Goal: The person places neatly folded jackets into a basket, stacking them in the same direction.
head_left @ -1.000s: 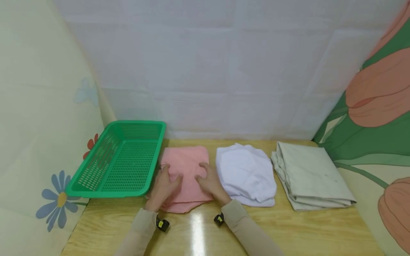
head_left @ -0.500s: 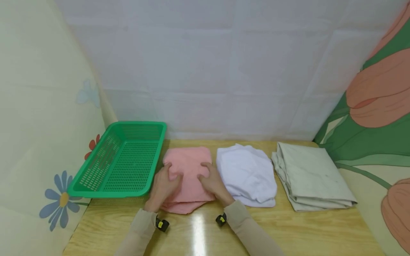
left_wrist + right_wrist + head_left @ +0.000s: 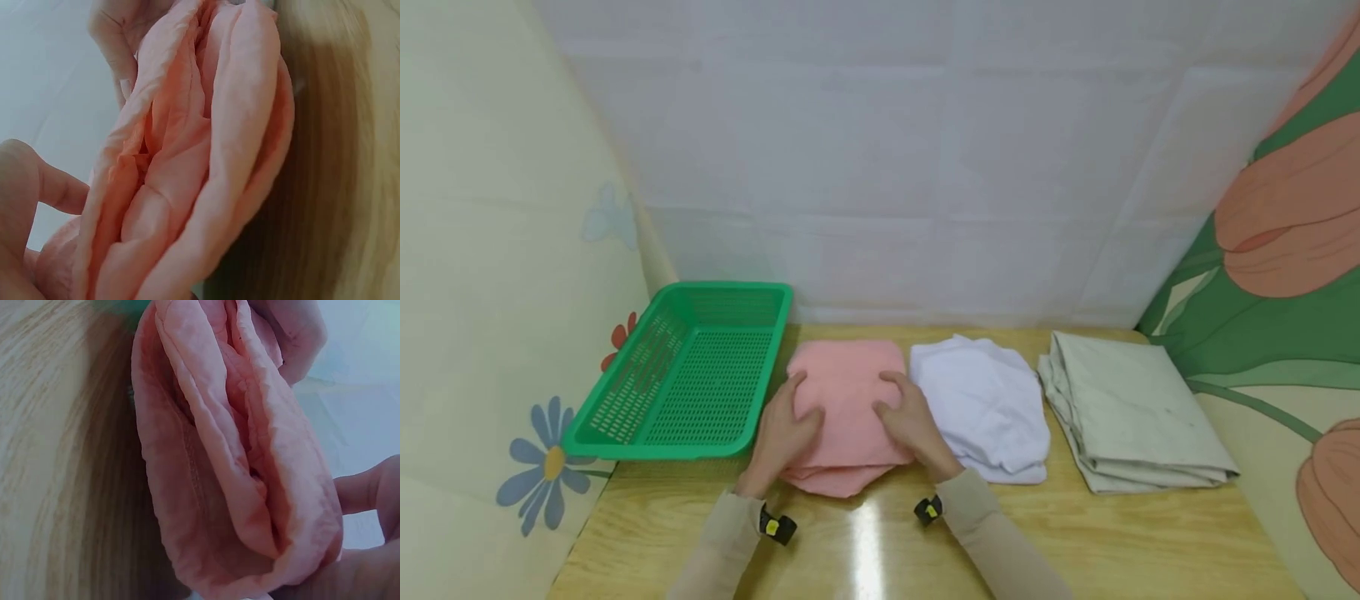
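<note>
A folded pink cloth [image 3: 850, 400] is between my two hands, right of the green basket. My left hand [image 3: 778, 433] grips its left side, thumb on top and fingers down along the edge. On the opposite side, my right hand [image 3: 916, 423] holds it the same way. The left wrist view shows the near end of the pink cloth [image 3: 169, 175], its soft layers looped and stacked, with the wooden table beneath. Similar loose folds of pink cloth [image 3: 219, 456] appear in the right wrist view, where the right thumb [image 3: 359, 490] presses on the upper face.
A green perforated basket [image 3: 772, 367] stands at the left with nothing in it. A crumpled white cloth [image 3: 977, 404] lies close by my right hand, and a folded pale grey-green cloth [image 3: 1138, 408] lies farther right. White sheeting [image 3: 880, 167] hangs behind the wooden table [image 3: 1075, 542].
The pink cloth has shifted slightly to the right with both hands holding it, widening the gap to the basket. The basket and the other cloths stay in place.
</note>
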Available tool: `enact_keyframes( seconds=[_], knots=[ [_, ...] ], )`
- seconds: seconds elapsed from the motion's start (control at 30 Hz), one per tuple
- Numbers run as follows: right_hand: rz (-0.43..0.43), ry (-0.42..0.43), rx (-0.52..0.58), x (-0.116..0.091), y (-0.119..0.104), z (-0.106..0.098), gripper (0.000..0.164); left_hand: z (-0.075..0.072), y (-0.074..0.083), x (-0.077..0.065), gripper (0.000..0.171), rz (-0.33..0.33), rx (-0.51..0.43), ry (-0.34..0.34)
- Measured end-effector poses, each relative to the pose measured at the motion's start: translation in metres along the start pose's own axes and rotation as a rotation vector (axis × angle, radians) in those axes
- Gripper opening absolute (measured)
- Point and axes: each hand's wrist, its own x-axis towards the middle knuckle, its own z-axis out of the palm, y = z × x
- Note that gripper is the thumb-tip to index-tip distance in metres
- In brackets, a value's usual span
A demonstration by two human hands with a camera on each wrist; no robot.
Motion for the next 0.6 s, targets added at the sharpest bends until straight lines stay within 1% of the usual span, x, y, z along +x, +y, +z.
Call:
enact_keyframes(
  seconds=[0.2, 0.33, 0.5, 0.6],
  knots=[
    [-0.033, 0.022, 0.053, -0.003, -0.01, -0.011, 0.053, -0.001, 0.005, -0.002, 0.075, -0.013, -0.159, 0.009],
    [-0.054, 0.009, 0.057, -0.004, -0.014, -0.02, 0.054, -0.004, 0.012, -0.004, 0.075, -0.028, -0.253, 0.01],
    [-0.085, 0.005, 0.056, -0.004, -0.017, -0.026, 0.055, -0.008, 0.021, -0.005, 0.075, -0.024, -0.324, 0.018],
    [-0.1, 0.009, 0.07, -0.006, -0.021, -0.029, 0.056, -0.012, 0.025, -0.006, 0.075, -0.003, -0.345, 0.012]
  ],
)
